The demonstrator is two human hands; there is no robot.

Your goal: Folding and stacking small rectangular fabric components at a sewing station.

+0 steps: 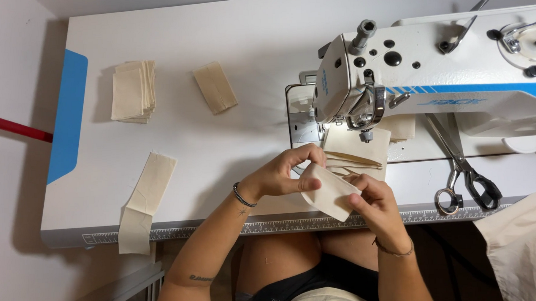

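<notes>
The white bench point(220, 140) carries everything, and the sewing machine point(431, 73) on it serves as the landmark, its head reaching out over the needle plate. Well to the left of the machine sits a stack of cream fabric pieces point(133, 91), with a single folded piece point(215, 87) lying between that stack and the machine. Further left and toward the front edge, a long cream strip point(142, 202) hangs partly over the edge of the bench. Just under the machine's needle lie more cream pieces point(357, 147), apparently kept within easy reach. Scissors point(465, 176) rest below the machine arm. Directly in front of the needle, the left hand point(280, 174) and right hand point(377, 203) are both pinched on a small folded cream piece point(329, 193), held up off the bench, seemingly to keep the fold in place.
</notes>
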